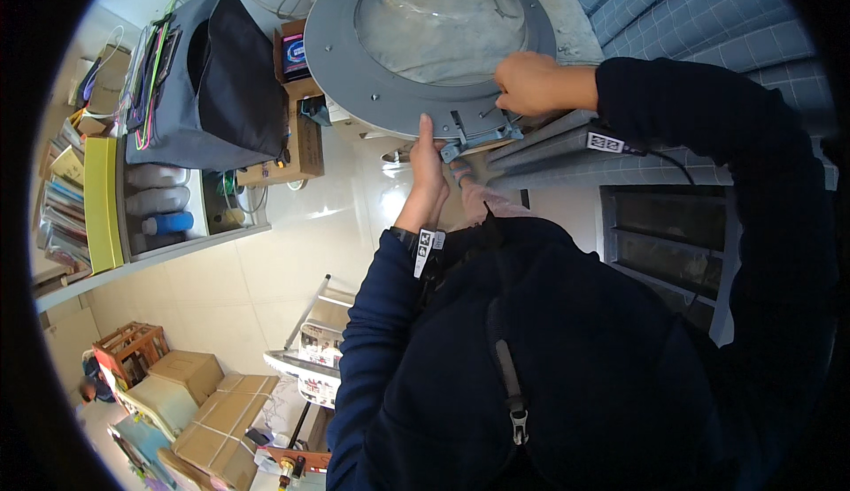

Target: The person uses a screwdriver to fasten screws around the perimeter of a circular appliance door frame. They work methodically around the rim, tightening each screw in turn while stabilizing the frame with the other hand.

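A grey round door ring with a clear glass bowl, like a washing machine door [345, 66], lies flat on a pale worktop [577, 29]. Several small screws or holes dot the ring. At its near edge sits a grey-blue hinge or latch bracket [478, 139]. My left hand [428, 172] grips the ring's near edge just left of the bracket, thumb on top and fingers hidden below. Over the ring's right side, my right hand [536, 84] is closed, its fingertips just above the bracket; a thin dark thing shows by them, too small to name.
Left stands a dark fabric bag [212, 84] on a shelf unit, with a blue-capped bottle [168, 224] below. A cardboard box [305, 141] is beside it. Checked blue curtains [682, 13] hang right. Boxes [226, 425] and a folding step stool [310, 349] stand behind, lower left.
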Demonstrator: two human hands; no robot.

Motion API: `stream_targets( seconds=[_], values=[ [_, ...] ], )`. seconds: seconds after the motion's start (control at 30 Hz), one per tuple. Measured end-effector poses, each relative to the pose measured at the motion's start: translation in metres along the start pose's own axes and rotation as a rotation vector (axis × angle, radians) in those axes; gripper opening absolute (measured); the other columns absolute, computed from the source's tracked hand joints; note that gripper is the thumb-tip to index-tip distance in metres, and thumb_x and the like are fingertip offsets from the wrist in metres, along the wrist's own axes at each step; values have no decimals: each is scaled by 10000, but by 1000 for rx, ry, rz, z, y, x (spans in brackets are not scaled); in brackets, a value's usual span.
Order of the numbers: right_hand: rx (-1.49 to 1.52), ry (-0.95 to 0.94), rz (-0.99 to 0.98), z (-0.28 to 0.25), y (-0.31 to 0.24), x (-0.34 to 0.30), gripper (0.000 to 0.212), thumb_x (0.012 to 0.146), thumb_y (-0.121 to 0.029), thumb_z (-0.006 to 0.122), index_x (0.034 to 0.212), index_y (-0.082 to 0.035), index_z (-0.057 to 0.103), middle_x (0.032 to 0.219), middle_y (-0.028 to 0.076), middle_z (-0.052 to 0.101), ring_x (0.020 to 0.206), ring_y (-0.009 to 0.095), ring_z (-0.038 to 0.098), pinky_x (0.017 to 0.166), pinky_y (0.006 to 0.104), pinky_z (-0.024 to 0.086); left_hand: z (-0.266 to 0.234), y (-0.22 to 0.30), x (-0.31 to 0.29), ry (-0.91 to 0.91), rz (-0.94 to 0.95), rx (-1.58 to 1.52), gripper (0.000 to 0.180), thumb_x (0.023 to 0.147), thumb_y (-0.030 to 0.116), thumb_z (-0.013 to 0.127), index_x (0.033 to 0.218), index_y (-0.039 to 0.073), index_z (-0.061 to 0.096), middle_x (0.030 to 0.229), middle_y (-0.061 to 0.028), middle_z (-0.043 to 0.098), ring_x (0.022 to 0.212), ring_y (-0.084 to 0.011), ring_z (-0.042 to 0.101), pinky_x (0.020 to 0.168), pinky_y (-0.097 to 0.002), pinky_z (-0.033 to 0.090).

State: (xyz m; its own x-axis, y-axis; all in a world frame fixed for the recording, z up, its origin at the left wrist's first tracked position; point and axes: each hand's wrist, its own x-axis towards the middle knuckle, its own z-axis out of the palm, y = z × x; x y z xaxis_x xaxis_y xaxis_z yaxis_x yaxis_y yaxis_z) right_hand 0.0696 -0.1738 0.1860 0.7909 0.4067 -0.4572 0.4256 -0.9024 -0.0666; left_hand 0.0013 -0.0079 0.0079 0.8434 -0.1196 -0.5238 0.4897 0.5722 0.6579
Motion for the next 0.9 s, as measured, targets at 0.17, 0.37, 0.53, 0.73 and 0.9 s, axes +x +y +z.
stream_targets(
  seconds=[0.17, 0.37, 0.53, 0.73, 0.9],
  values=[
    [234, -202, 276, -5, -8, 8, 183, 759, -154, 655, 807, 20, 687, 797, 204, 674, 778, 394, 650, 659, 443, 516, -3, 3, 1, -2, 16, 27, 473, 908, 539, 539, 819, 75, 568, 649, 13, 491, 602, -94, 420, 565, -257, 333],
    [-394, 161, -526, 8, -2, 0, 120, 708, -127, 664, 773, -26, 675, 781, 173, 676, 768, 362, 663, 644, 449, 524, -7, 2, 2, 25, -6, 66, 479, 903, 546, 540, 791, 81, 569, 633, 16, 485, 575, -88, 389, 541, -244, 297],
    [-311, 44, -328, 12, 4, 4, 191, 744, -192, 698, 800, -11, 675, 753, 181, 669, 722, 349, 663, 597, 410, 523, 4, 4, -7, 33, 54, -9, 508, 904, 549, 537, 746, 69, 581, 642, -13, 531, 571, -101, 432, 542, -241, 327],
    [628, -164, 385, 4, 2, 8, 297, 743, -244, 744, 829, 30, 668, 646, 166, 619, 520, 301, 573, 481, 436, 424, -11, 3, 4, -30, -117, 89, 486, 911, 560, 518, 1017, 91, 589, 854, -36, 638, 854, -130, 550, 832, -301, 378],
    [-225, 19, -270, 4, -8, -5, 297, 757, -218, 707, 936, 6, 631, 802, 170, 665, 715, 324, 647, 598, 431, 489, -20, -7, 15, -78, -69, 50, 490, 913, 563, 511, 1010, 90, 593, 831, -37, 642, 853, -139, 564, 831, -298, 390]
  ],
)
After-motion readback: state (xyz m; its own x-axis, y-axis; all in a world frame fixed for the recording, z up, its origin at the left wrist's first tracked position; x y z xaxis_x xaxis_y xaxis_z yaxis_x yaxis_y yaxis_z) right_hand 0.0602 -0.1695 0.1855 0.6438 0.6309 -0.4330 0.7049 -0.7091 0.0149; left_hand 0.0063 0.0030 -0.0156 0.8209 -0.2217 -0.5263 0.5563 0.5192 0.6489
